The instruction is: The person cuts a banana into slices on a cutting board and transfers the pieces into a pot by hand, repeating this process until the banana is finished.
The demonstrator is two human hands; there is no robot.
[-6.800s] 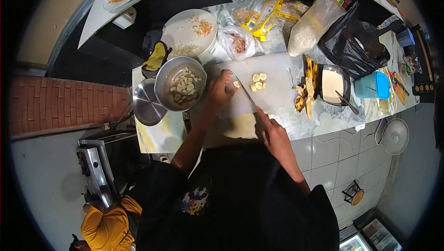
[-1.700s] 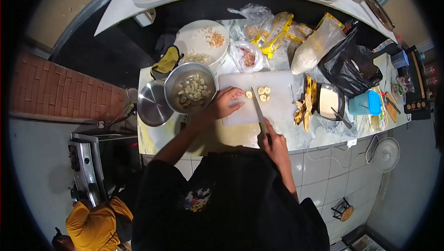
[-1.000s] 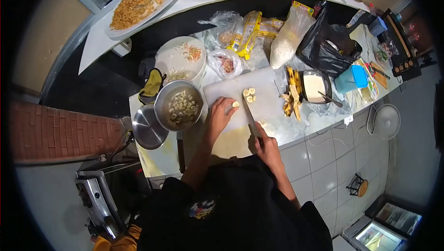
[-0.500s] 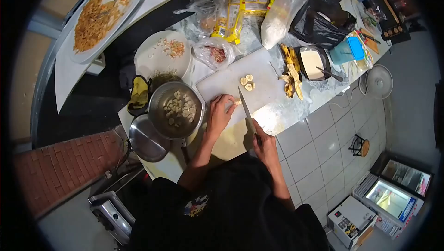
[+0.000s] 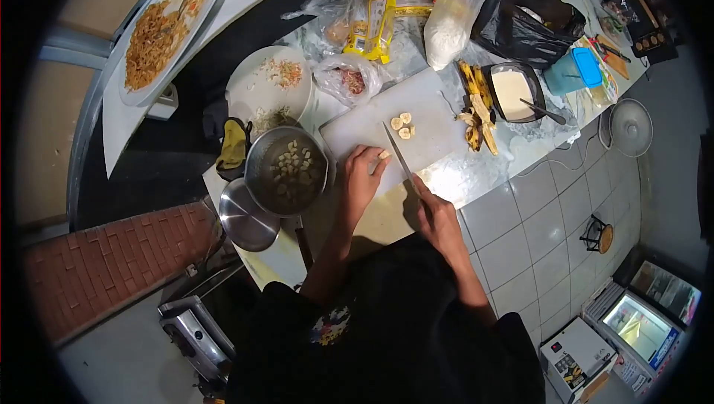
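My left hand (image 5: 362,178) rests on the white cutting board (image 5: 372,117), fingers pinching a short piece of peeled banana (image 5: 384,155). My right hand (image 5: 436,213) grips the handle of a knife (image 5: 399,155), whose blade lies on the board just right of that piece. A few cut banana slices (image 5: 402,125) lie farther back on the board. Left of my left hand stands a metal bowl (image 5: 287,171) holding several banana slices.
An empty metal bowl (image 5: 248,216) sits at the counter's left end. Banana peels (image 5: 474,110) and a dark bowl of pale batter (image 5: 512,92) are to the right. Behind the board are a white plate (image 5: 269,88), plastic bags (image 5: 355,77) and a black bag (image 5: 532,24).
Across the earlier frames I have kept slicing the banana, the left hand feeding it toward the blade. The knife now lies slightly farther back; the view has shifted.
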